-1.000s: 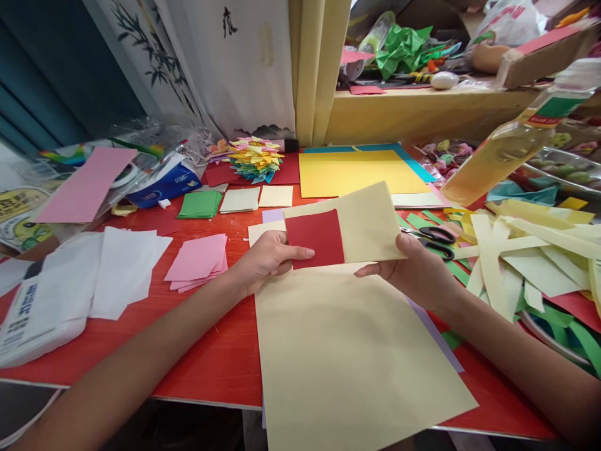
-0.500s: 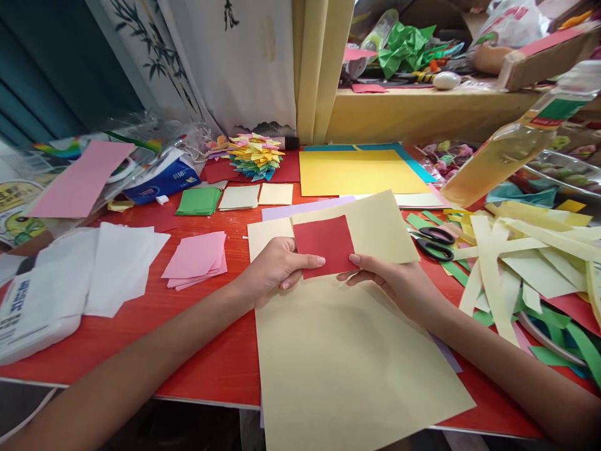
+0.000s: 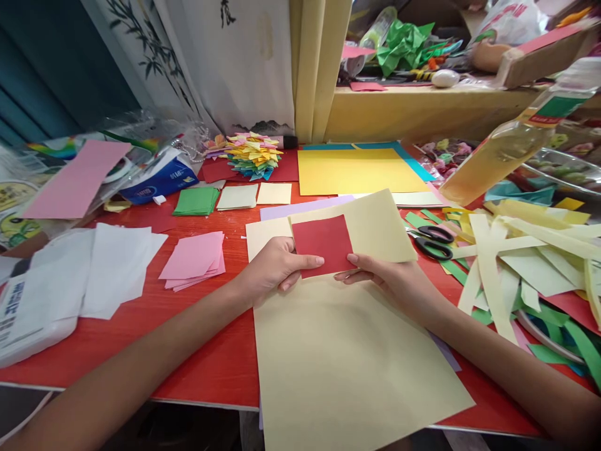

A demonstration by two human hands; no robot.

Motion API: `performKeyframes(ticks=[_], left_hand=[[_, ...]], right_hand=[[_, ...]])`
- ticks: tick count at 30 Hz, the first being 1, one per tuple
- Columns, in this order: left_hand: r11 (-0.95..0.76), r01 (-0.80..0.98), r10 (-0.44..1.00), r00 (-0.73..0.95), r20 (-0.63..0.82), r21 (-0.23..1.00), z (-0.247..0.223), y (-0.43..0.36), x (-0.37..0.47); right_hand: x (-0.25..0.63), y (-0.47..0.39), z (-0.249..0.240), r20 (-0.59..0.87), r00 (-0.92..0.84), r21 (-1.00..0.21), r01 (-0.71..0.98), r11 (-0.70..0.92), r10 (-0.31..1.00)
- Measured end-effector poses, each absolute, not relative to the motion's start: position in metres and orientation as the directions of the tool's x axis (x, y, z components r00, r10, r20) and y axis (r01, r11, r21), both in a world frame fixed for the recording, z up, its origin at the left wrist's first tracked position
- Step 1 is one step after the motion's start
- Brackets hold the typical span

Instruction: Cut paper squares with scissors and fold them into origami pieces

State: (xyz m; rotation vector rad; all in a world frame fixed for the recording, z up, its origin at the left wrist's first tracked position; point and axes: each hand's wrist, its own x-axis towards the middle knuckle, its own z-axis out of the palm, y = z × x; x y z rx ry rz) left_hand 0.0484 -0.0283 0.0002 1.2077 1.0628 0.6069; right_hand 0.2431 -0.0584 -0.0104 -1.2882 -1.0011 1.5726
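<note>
A square of dark red paper (image 3: 323,243) is pinched between both hands. My left hand (image 3: 278,266) grips its left edge, thumb laid across the front and fingers curled behind. On the other side, my right hand (image 3: 382,272) holds the lower right corner between thumb and fingers. Beneath them lie large cream paper sheets (image 3: 361,357), one of them set at an angle under the red square. A lilac sheet (image 3: 305,207) peeks out from under the cream ones.
Pink squares (image 3: 195,258), green squares (image 3: 197,200) and white sheets (image 3: 117,266) lie to the left. Black-handled scissors (image 3: 434,242) and paper strips (image 3: 488,269) are at the right, near a leaning bottle (image 3: 511,138). A folded-paper piece (image 3: 253,156) and yellow sheet (image 3: 357,172) lie behind.
The view has shifted very slightly. Both hands keep the same hold on the red paper square, with no other visible movement.
</note>
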Motion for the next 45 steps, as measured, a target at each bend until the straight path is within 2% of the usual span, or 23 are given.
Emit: performKeyframes(ticks=[7, 11, 18, 22, 30, 35, 37, 40, 42, 45], left_hand=[[0.241, 0.144, 0.835, 0.472, -0.281, 0.96, 0.001, -0.027, 0.048], [0.259, 0.06, 0.832, 0.494, -0.254, 0.964, -0.004, -0.028, 0.05], [0.283, -0.078, 0.825, 0.528, -0.201, 0.956, -0.005, -0.034, 0.056], [0.291, -0.122, 0.825, 0.534, -0.185, 0.949, -0.003, -0.037, 0.057], [0.202, -0.002, 0.839, 0.515, -0.173, 0.979, -0.01, -0.039, 0.06], [0.11, 0.106, 0.885, 0.442, -0.146, 0.988, -0.011, -0.036, 0.058], [0.112, 0.153, 0.921, 0.356, -0.16, 0.982, -0.011, -0.033, 0.055], [0.096, 0.287, 0.965, 0.206, -0.16, 0.953, -0.012, -0.028, 0.049], [0.06, 0.33, 0.974, 0.186, -0.127, 0.942, -0.014, -0.025, 0.046], [0.044, 0.292, 0.965, 0.236, -0.117, 0.955, -0.016, -0.024, 0.045]], right_hand=[[0.242, -0.058, -0.013, -0.297, -0.097, -0.943, -0.125, -0.308, 0.95], [0.242, -0.057, -0.013, -0.309, -0.107, -0.935, -0.149, -0.322, 0.945], [0.24, -0.058, -0.011, -0.146, -0.167, -0.961, -0.21, -0.179, 0.975], [0.24, -0.059, -0.011, -0.112, -0.18, -0.962, -0.228, -0.152, 0.977], [0.24, -0.06, -0.013, -0.144, -0.209, -0.965, -0.187, -0.184, 0.967], [0.247, -0.056, -0.01, -0.215, -0.186, -0.969, -0.08, -0.232, 0.959], [0.252, -0.051, -0.008, -0.16, -0.145, -0.982, -0.079, -0.173, 0.976], [0.256, -0.044, -0.006, 0.021, -0.091, -0.995, -0.1, 0.012, 0.996], [0.255, -0.042, -0.008, 0.106, -0.074, -0.991, -0.088, 0.1, 0.992], [0.251, -0.043, -0.012, 0.147, -0.087, -0.987, -0.072, 0.141, 0.985]])
